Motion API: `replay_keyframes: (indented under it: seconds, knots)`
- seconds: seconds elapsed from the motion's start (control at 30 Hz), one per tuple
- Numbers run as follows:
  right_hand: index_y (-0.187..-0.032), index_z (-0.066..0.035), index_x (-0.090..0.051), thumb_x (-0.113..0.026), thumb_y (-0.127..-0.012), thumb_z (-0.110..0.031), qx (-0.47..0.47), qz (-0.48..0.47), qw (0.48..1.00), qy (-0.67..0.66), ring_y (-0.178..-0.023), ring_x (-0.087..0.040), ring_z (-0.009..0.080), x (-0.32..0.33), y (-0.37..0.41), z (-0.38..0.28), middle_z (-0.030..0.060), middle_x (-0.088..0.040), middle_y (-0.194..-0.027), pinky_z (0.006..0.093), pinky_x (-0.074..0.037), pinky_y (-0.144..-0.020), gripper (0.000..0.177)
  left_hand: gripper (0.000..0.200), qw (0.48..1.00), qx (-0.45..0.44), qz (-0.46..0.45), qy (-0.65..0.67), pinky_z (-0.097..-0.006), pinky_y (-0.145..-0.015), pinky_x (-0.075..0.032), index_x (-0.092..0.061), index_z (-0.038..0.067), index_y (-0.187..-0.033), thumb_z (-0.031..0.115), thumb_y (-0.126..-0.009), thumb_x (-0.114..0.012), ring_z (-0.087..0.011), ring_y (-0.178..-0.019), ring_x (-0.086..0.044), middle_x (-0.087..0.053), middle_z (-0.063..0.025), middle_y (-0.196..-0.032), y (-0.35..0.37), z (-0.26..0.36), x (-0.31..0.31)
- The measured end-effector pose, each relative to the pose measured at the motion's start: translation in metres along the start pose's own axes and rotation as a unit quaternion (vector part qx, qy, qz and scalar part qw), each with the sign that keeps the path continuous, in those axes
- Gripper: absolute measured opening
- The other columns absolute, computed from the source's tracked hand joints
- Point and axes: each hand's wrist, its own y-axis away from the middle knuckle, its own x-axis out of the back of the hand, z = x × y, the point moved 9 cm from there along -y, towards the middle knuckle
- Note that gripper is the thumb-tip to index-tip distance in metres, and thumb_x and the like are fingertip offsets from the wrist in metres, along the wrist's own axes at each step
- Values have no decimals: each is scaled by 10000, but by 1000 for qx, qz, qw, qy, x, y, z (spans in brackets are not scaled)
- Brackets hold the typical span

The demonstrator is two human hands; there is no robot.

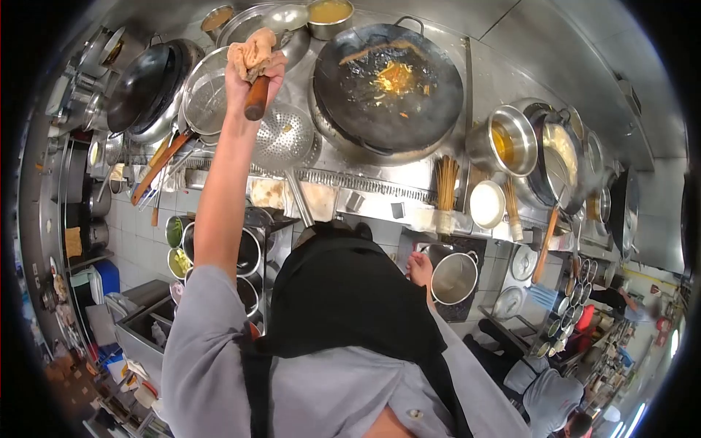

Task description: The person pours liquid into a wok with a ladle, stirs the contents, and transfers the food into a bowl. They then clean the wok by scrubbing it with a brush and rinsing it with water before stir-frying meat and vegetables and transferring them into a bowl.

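My left hand point(274, 69) reaches out over the stove, closed round a wooden handle point(257, 98) with a folded tan cloth point(252, 51) in the same grip. Just beyond it lies a metal ladle bowl point(285, 16), which seems to belong to this handle; the cloth hides the join. To the right, a large black wok point(431, 95) holds oil and some yellow and orange shreds of food. Below the left hand sits a perforated strainer point(283, 137). Low by my apron, my right hand point(419, 270) has loosely bent fingers with nothing visible in them, beside a steel pot point(454, 277).
A wire sieve point(207, 95) and another wok point(146, 87) stand left. Bamboo brushes point(446, 186), a white bowl point(487, 204) and a pot of yellow liquid point(504, 142) line the right side. Food tubs point(175, 230) stand below left. Another person point(544, 390) is behind at lower right.
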Motion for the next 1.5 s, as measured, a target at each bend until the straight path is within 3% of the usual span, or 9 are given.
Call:
replay_keyframes:
  seconds: [0.27,0.4,0.43,0.7,0.77,1.0,1.2,1.27,1.5]
  knots:
    - [-964,-21,-618,-464,-838,-94,-142,-93,981,91,-617,-590,163,27,-83,85,44,-587,-743,318,-512,-480,212,368,983,102,50,143,-243,-533,-451,-423,-56,-1047,266,-913,-536,-157,-705,-451,-397,-119,-857,95,-111,-71]
    - [-974,5,-618,-488,-847,-129,-30,-194,933,301,-588,-587,167,32,-167,179,67,-586,-720,319,-519,-478,226,368,978,150,130,-69,-245,-495,-451,-485,30,-1075,318,-878,-603,-159,-681,-532,-511,-81,-829,131,-154,-45]
    - [-971,19,-617,-505,-850,-146,12,-191,922,335,-597,-609,199,31,-171,178,95,-606,-745,343,-530,-482,233,331,921,116,278,-247,-250,-483,-446,-540,64,-1035,319,-850,-642,-131,-681,-581,-564,-33,-786,153,-154,-47]
    - [-952,35,-660,-630,-775,-175,180,48,872,453,-843,-658,432,10,-171,82,251,-660,-1016,499,-537,-796,277,487,622,85,211,-749,-365,-855,-497,-555,-25,-1156,193,-749,-708,-252,-950,-645,-651,-146,-1040,210,-168,-31]
    - [-976,37,-668,-541,-774,-169,229,-199,764,569,-957,-623,429,-35,-178,91,228,-653,-1042,446,-479,-930,315,507,555,55,239,-795,-382,-896,-472,-556,-23,-1169,198,-740,-709,-320,-1017,-620,-629,-200,-1099,224,-163,-28]
    - [-911,19,-701,-516,-795,-204,167,-251,773,558,-1026,-620,406,-59,-208,133,244,-667,-1011,414,-478,-936,312,468,568,69,356,-739,-417,-850,-490,-587,0,-1116,225,-722,-701,-374,-981,-622,-645,-198,-1027,253,-166,27]
    - [-959,31,-674,-525,-848,-286,112,-415,757,493,-954,-648,365,-61,-104,15,229,-671,-1016,422,-503,-814,367,460,348,61,417,-837,-450,-809,-500,-599,22,-1088,306,-734,-672,-399,-928,-635,-667,-225,-957,249,-201,100]
    - [-982,34,-660,-530,-866,-306,63,-453,769,446,-923,-655,359,-68,-66,-61,225,-672,-1013,425,-507,-773,382,479,373,32,433,-820,-454,-818,-500,-611,9,-1073,344,-735,-669,-407,-922,-637,-666,-235,-952,252,-210,131]
    - [-1155,17,-543,-641,-831,-155,362,-8,921,146,-906,-579,346,-29,-11,-208,183,-566,-1043,466,-480,-759,380,359,712,49,443,-542,-355,-738,-535,-602,-24,-1056,151,-746,-653,-229,-795,-670,-670,-125,-944,247,-228,107]
